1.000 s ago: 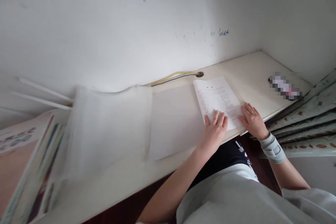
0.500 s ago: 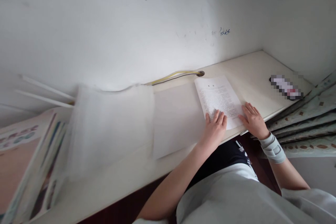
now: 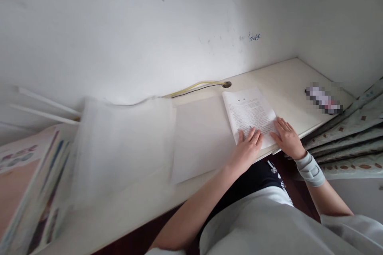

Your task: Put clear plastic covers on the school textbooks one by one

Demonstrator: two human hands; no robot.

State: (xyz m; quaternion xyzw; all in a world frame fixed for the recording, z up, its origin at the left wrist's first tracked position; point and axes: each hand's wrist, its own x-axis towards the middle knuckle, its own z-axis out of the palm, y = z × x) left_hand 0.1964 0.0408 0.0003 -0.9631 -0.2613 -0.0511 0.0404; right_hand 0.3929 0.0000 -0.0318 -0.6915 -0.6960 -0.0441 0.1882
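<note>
White paper [image 3: 248, 111] points lengthwise toward the wall [image 3: 191, 32], title [image 3: 241, 100] farthest, left hand [image 3: 247, 148] and right hand [image 3: 288, 137] open, gripping nothing.

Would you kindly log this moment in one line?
left hand: on white rectangular printed paper; right hand: at paper's right edge; surface: white desk

Soft dim light, wall [image 3: 185, 28] darker at right, books [image 3: 32, 183] blurred
</note>
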